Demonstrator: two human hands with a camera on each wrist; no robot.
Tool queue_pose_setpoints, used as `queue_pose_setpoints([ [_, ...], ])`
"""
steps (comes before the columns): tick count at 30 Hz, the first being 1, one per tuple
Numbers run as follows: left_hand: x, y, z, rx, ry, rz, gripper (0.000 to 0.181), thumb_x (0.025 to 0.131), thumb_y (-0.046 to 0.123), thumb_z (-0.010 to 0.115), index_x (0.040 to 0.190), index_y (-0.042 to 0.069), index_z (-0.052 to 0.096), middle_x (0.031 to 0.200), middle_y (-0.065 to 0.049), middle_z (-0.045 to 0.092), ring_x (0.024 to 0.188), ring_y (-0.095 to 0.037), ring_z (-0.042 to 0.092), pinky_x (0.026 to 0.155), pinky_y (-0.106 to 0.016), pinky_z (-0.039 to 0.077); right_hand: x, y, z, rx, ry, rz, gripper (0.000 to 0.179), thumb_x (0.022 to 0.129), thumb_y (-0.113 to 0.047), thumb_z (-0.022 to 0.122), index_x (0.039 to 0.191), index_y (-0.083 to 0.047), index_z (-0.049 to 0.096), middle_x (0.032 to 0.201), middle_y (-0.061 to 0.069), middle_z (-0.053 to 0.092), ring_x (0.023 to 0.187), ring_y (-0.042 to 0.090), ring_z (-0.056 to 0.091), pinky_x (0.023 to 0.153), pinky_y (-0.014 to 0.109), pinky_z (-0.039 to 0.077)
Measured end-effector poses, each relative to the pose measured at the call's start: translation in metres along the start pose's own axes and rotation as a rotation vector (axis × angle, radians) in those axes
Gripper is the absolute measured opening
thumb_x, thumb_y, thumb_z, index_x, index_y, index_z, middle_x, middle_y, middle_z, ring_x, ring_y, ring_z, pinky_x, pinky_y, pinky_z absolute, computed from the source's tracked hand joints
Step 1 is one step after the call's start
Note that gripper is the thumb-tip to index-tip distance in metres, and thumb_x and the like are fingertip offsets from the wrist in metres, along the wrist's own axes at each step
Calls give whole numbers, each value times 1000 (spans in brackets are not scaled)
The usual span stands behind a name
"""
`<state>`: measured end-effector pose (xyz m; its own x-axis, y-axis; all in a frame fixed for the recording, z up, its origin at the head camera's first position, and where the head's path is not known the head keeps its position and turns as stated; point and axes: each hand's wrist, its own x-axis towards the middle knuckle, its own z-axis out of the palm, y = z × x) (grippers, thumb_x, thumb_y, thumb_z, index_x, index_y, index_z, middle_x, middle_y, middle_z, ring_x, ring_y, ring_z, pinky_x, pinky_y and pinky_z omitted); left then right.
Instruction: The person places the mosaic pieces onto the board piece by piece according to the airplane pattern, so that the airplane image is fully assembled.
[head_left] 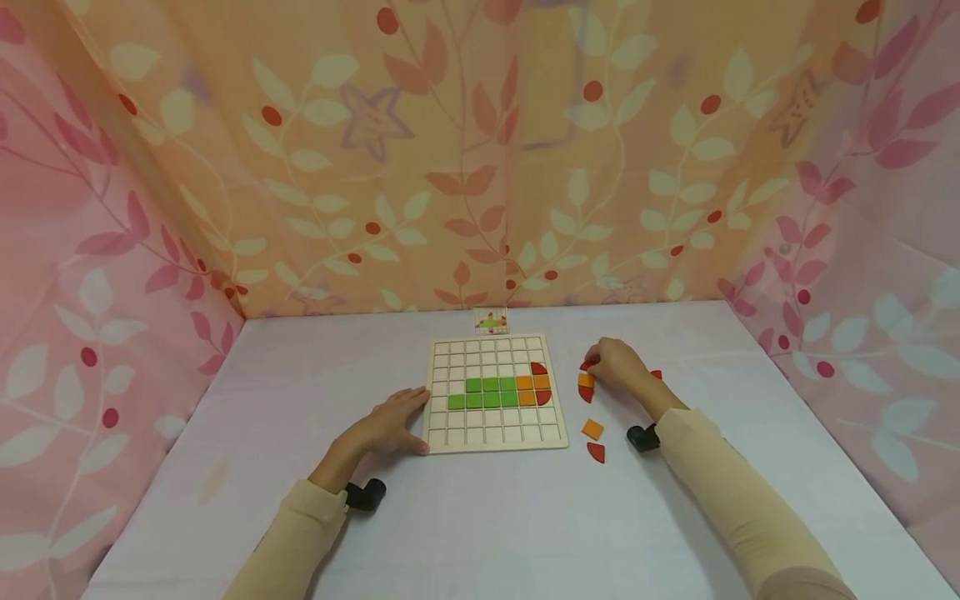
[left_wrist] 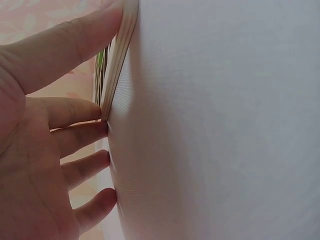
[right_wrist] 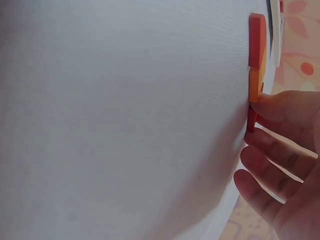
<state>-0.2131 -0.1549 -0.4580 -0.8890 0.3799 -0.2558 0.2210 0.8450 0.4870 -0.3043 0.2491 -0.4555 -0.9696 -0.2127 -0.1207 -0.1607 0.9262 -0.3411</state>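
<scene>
The pale wooden board [head_left: 496,436] lies flat in the middle of the white-covered table [head_left: 480,525], roughly square and scored into a grid. Its sides run nearly away from the person, the near edge left to right.

Green tiles [head_left: 491,400] fill two rows, with orange tiles [head_left: 527,397] continuing them rightward, so this patterned band's long axis runs across the board. At its right end sit two red quarter-rounds [head_left: 538,368], one curving to the far right, the other to the near right.

The left hand [head_left: 390,423] has its fingers apart and its thumb against the board's left side near the close corner. Right of the board, three loose pieces stand in a short column pointing away from the person: a near red piece [head_left: 586,395], an orange square [head_left: 586,380] and a far red piece [head_left: 587,365]. The right hand [head_left: 618,367] pinches that last one between thumb and forefinger.

Closer in, another orange tile [head_left: 592,429] lies cornerwise, near a red wedge [head_left: 596,452]. A small printed card [head_left: 491,321] lies just beyond the board.
</scene>
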Motion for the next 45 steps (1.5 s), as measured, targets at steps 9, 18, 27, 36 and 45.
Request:
queue_pose_setpoints([
  [9, 0, 3, 0, 23, 2, 8, 92, 76, 24, 82, 151, 2, 33, 159, -16, 29, 148, -41, 20, 116, -62, 20, 1, -1, -3, 38, -12, -17, 25, 87, -13, 68, 106, 2, 71, 98, 15, 67, 91, 29, 59, 92, 46, 51],
  [18, 0, 3, -1, 13, 3, 13, 92, 76, 23, 82, 150, 2, 33, 160, -16, 29, 149, -41, 20, 117, -62, 20, 6, -28, -4, 80, 1, -45, 29, 86, -18, 70, 108, 0, 71, 99, 14, 67, 90, 27, 58, 90, 43, 52],
  [27, 0, 2, 0, 5, 9, 15, 92, 75, 22, 83, 150, 1, 34, 159, -16, 29, 148, -41, 20, 116, -62, 20, 13, -58, 2, 77, 29, -139, 27, 86, -18, 72, 107, -2, 72, 97, 11, 66, 90, 25, 59, 88, 42, 51],
  [36, 3, -2, 3, -6, 13, 12, 93, 75, 24, 83, 150, 2, 34, 159, -15, 29, 148, -40, 20, 116, -63, 21, 19, -90, 8, 85, 12, -196, 24, 86, -18, 72, 106, -4, 74, 95, 9, 66, 87, 22, 57, 88, 40, 50],
  [45, 2, -3, 3, -9, 20, 11, 93, 74, 23, 84, 150, 1, 34, 159, -15, 30, 148, -39, 21, 116, -63, 21, 22, -116, 17, 96, -6, -267, 25, 85, -20, 75, 105, -5, 75, 95, 7, 68, 88, 21, 58, 86, 40, 51],
])
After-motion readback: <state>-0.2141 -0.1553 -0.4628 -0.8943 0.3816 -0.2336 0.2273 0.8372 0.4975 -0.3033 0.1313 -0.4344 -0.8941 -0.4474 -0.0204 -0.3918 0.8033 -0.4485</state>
